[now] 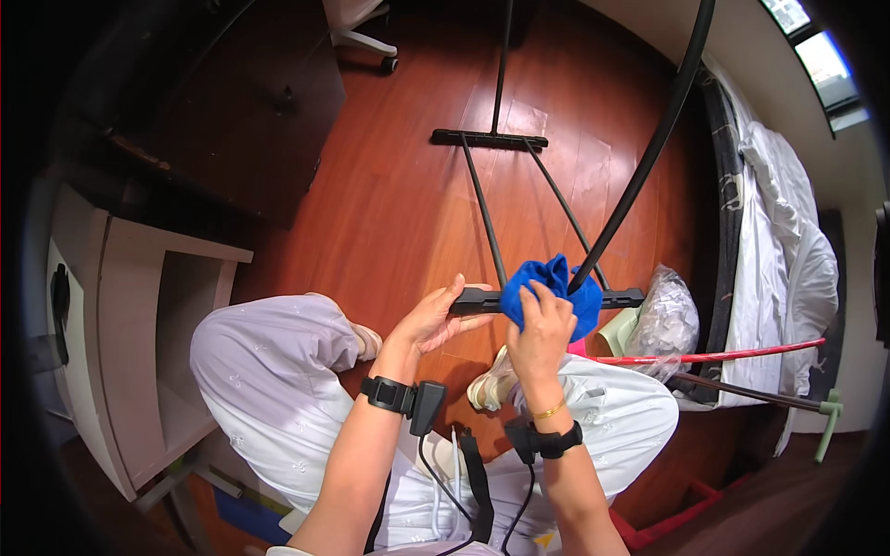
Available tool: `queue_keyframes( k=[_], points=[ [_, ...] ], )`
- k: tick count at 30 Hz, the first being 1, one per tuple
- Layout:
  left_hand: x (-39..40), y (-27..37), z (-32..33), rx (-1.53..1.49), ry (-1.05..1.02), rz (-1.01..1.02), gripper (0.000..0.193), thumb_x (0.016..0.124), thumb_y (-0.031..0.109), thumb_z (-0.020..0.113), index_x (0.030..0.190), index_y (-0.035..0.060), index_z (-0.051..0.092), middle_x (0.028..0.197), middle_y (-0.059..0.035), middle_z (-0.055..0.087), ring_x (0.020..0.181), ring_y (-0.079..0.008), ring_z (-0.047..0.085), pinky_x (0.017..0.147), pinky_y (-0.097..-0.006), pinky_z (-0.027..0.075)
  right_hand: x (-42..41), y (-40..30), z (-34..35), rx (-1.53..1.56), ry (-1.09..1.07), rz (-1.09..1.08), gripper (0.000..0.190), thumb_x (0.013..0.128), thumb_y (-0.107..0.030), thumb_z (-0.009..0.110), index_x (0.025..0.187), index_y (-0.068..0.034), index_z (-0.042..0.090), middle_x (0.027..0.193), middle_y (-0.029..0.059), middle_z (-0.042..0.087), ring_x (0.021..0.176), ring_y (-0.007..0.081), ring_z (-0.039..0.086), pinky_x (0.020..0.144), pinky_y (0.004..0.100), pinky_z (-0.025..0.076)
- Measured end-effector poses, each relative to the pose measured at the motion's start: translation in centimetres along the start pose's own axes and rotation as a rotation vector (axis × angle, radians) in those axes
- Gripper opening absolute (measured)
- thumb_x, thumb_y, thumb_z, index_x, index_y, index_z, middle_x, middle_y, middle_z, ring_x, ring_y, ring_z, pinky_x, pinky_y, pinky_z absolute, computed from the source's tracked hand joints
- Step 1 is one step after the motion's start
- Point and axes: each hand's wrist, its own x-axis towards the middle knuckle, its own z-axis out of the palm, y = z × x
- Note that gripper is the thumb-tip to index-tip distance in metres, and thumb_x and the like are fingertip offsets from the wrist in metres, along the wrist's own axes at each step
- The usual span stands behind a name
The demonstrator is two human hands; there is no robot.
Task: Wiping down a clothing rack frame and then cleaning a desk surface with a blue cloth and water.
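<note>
A blue cloth (583,306) is bunched over the near foot bar (480,300) of a black metal-and-plastic stand, which looks like a garment rack. My right hand (542,323) grips the cloth against the bar, close to the base of a black upright pole (643,156). The bar's left end lies in my left hand (441,316), thumb above and fingers beneath. Two thin black rods (484,208) link this bar to the far foot bar (490,139) on the floor. The cloth hides the middle of the near bar.
At right, a clear plastic bag (665,320) of white scraps sits by a red pole (723,354) and a green-tipped pole (765,397). White bedding (786,194) lies beyond. A pale open cabinet (132,333) stands left; a wheeled chair base (365,43) is at the top.
</note>
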Motion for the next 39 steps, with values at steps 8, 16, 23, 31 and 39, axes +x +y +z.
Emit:
queue_keyframes(
  k=[8, 16, 23, 31, 39],
  points=[
    [-0.3, -1.6, 0.0, -0.114, 0.105, 0.021, 0.068, 0.084, 0.061, 0.034, 0.111, 0.0003, 0.051, 0.109, -0.0128, 0.056, 0.098, -0.0178, 0.059, 0.08, -0.0314, 0.053, 0.5, -3.9, 0.9, 0.227, -0.081, -0.258, 0.044, 0.055, -0.006, 0.067, 0.098, -0.006, 0.06, 0.11, 0.0045, 0.056, 0.091, 0.024, 0.049, 0.076, 0.0357, 0.038],
    [0.6, -1.9, 0.5, -0.097, 0.103, 0.075, 0.06, 0.086, 0.048, 0.05, 0.117, -0.0029, 0.046, 0.114, -0.0143, 0.054, 0.105, -0.0216, 0.055, 0.092, -0.0369, 0.047, 1.0, -1.5, -1.0, 0.098, -0.04, -0.162, 0.045, 0.056, -0.005, 0.067, 0.1, -0.007, 0.061, 0.11, 0.0059, 0.056, 0.093, 0.0257, 0.049, 0.077, 0.0367, 0.037],
    [0.5, -1.4, 0.4, -0.154, 0.035, 0.069, 0.052, 0.088, 0.037, 0.053, 0.115, -0.0067, 0.047, 0.114, -0.0175, 0.053, 0.106, -0.0254, 0.054, 0.095, -0.0421, 0.043, 0.8, 0.5, -1.6, 0.063, 0.006, -0.244, 0.041, 0.06, -0.007, 0.066, 0.101, -0.009, 0.06, 0.109, 0.007, 0.054, 0.089, 0.0237, 0.051, 0.072, 0.0359, 0.038],
    [0.8, -1.1, 1.0, -0.17, 0.011, 0.091, 0.05, 0.09, 0.033, 0.049, 0.116, -0.0096, 0.047, 0.116, -0.0209, 0.053, 0.109, -0.0297, 0.052, 0.096, -0.0429, 0.042, 0.3, 2.6, -1.6, -0.189, 0.127, 0.014, 0.04, 0.061, -0.005, 0.066, 0.101, -0.008, 0.061, 0.11, 0.0098, 0.05, 0.091, 0.0262, 0.048, 0.072, 0.0372, 0.036],
    [0.2, -0.8, 1.6, -0.194, 0.057, 0.086, 0.059, 0.092, 0.051, 0.03, 0.116, -0.0002, 0.048, 0.111, -0.0139, 0.056, 0.099, -0.0217, 0.058, 0.083, -0.0333, 0.051, 0.4, -3.6, -0.7, 0.196, -0.051, -0.293, 0.049, 0.058, -0.006, 0.068, 0.105, -0.012, 0.059, 0.113, 0.0069, 0.049, 0.092, 0.0234, 0.048, 0.073, 0.0356, 0.037]
  ],
)
